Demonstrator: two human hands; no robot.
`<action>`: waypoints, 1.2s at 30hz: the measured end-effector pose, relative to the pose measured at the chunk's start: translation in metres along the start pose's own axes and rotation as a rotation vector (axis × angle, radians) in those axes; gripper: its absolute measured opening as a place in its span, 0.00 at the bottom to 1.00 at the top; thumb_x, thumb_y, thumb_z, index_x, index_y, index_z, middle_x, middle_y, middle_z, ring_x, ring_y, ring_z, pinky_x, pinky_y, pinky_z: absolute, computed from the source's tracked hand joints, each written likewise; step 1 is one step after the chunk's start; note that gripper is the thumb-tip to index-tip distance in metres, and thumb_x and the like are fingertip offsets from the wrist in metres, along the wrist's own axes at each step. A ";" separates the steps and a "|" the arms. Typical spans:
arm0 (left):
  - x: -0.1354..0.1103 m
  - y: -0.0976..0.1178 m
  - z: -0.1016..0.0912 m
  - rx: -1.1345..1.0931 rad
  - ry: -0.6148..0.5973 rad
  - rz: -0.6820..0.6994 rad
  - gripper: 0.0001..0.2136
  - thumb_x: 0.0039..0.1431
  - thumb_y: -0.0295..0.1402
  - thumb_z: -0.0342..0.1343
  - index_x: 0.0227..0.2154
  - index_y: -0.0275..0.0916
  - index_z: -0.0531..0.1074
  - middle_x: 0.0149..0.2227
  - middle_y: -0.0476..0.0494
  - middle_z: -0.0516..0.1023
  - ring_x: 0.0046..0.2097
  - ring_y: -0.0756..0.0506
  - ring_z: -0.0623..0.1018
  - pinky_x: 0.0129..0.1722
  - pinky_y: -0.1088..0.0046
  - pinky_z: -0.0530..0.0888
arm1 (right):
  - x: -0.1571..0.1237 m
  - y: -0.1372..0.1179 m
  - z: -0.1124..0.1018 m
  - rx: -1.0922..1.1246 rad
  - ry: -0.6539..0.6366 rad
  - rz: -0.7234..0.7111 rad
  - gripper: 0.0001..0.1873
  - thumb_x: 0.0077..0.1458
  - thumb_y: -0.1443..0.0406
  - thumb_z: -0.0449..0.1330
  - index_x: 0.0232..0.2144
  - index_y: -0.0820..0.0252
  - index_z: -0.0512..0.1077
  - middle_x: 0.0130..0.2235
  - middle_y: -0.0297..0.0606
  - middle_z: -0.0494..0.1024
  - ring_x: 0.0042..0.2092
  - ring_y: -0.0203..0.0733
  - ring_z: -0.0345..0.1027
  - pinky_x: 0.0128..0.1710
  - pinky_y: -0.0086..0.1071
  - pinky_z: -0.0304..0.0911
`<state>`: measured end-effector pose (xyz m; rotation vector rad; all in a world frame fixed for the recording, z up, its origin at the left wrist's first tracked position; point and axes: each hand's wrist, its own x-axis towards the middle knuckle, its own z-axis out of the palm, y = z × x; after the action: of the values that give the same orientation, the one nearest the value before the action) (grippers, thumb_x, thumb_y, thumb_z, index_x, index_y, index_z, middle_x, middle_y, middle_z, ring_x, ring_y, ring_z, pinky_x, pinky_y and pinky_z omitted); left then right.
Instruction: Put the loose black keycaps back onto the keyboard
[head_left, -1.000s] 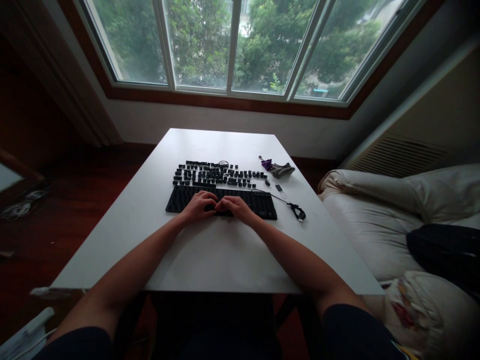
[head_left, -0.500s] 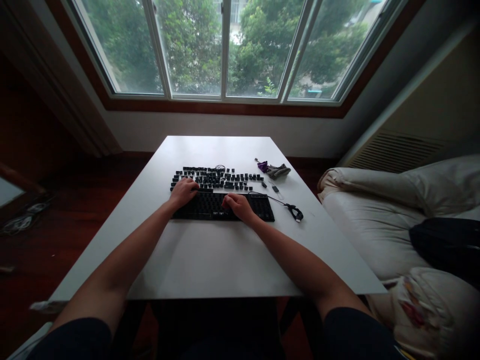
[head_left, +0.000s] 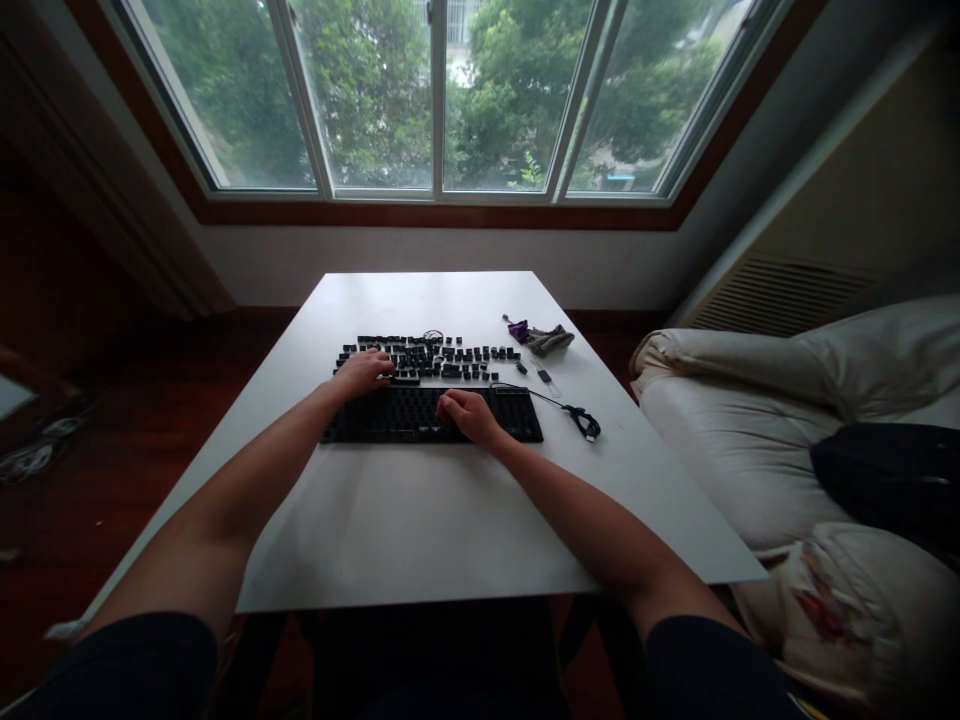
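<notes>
A black keyboard (head_left: 375,420) lies across the middle of the white table. Behind it, many loose black keycaps (head_left: 480,354) are spread in rough rows. My left hand (head_left: 364,372) reaches over the left part of these keycaps, palm down, fingers stretched forward and thumb apart. Whether its fingertips touch a keycap is too small to tell. Over the middle-right of the keyboard rests my right hand (head_left: 463,410), its fingers curled in and pressed together. Anything inside that hand is hidden. The keyboard's cable (head_left: 581,420) lies bundled to the right, with its plug showing.
At the table's (head_left: 360,530) back right lie a grey cloth-like item (head_left: 551,341) and a purple piece (head_left: 517,330). A small dark item (head_left: 544,376) sits near them. A pale sofa (head_left: 720,440) with a dark bag (head_left: 885,480) stands to the right, below a window (head_left: 495,100).
The view has shifted slightly. My left hand has moved a little up and away from the keyboard's left end, over the keycaps. My right hand stays closed over the keyboard.
</notes>
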<state>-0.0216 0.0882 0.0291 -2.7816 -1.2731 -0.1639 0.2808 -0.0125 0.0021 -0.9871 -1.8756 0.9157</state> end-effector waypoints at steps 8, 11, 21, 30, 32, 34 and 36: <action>-0.001 -0.004 0.003 -0.075 0.020 -0.019 0.09 0.57 0.38 0.59 0.38 0.44 0.79 0.41 0.42 0.77 0.45 0.41 0.72 0.46 0.66 0.67 | -0.001 -0.001 -0.001 0.011 -0.004 -0.009 0.18 0.64 0.59 0.52 0.26 0.59 0.75 0.27 0.33 0.77 0.30 0.36 0.69 0.34 0.28 0.61; -0.006 0.002 -0.003 -0.120 0.081 -0.044 0.09 0.58 0.39 0.59 0.38 0.43 0.79 0.41 0.42 0.76 0.45 0.41 0.72 0.47 0.64 0.68 | -0.001 -0.002 -0.001 0.008 -0.005 -0.008 0.19 0.64 0.59 0.52 0.26 0.59 0.75 0.27 0.33 0.77 0.30 0.36 0.69 0.34 0.28 0.61; -0.072 0.053 -0.020 -0.450 0.124 -0.137 0.10 0.59 0.40 0.58 0.40 0.41 0.77 0.39 0.45 0.78 0.40 0.44 0.74 0.41 0.69 0.69 | -0.002 -0.003 0.004 -0.044 -0.013 -0.019 0.19 0.64 0.59 0.52 0.26 0.59 0.75 0.27 0.33 0.76 0.30 0.36 0.68 0.34 0.27 0.59; -0.108 0.071 -0.014 -0.598 0.047 -0.075 0.13 0.61 0.43 0.57 0.41 0.41 0.79 0.39 0.44 0.78 0.39 0.46 0.75 0.39 0.71 0.70 | -0.010 -0.022 0.027 -0.290 -0.031 -0.213 0.07 0.62 0.64 0.58 0.35 0.57 0.76 0.36 0.37 0.77 0.39 0.40 0.69 0.40 0.31 0.61; -0.109 0.071 -0.014 -0.590 0.057 -0.057 0.13 0.61 0.42 0.57 0.41 0.41 0.79 0.39 0.44 0.78 0.39 0.46 0.76 0.39 0.72 0.70 | -0.013 -0.024 0.034 -0.330 -0.066 -0.273 0.05 0.61 0.65 0.59 0.37 0.56 0.76 0.40 0.39 0.78 0.44 0.42 0.69 0.45 0.34 0.62; -0.110 0.071 -0.015 -0.576 0.058 -0.038 0.13 0.62 0.42 0.57 0.41 0.41 0.79 0.39 0.43 0.78 0.39 0.46 0.75 0.39 0.72 0.70 | -0.014 -0.026 0.038 -0.355 -0.105 -0.315 0.06 0.61 0.66 0.60 0.40 0.55 0.76 0.41 0.39 0.78 0.46 0.44 0.68 0.48 0.36 0.63; -0.111 0.071 -0.017 -0.562 0.058 -0.024 0.13 0.61 0.42 0.57 0.41 0.41 0.79 0.39 0.43 0.77 0.39 0.46 0.75 0.38 0.72 0.70 | -0.016 -0.026 0.040 -0.373 -0.138 -0.341 0.08 0.61 0.66 0.60 0.43 0.55 0.77 0.43 0.40 0.78 0.48 0.45 0.68 0.50 0.38 0.63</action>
<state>-0.0410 -0.0430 0.0293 -3.1746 -1.4270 -0.6991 0.2439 -0.0462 0.0032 -0.7915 -2.2974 0.4494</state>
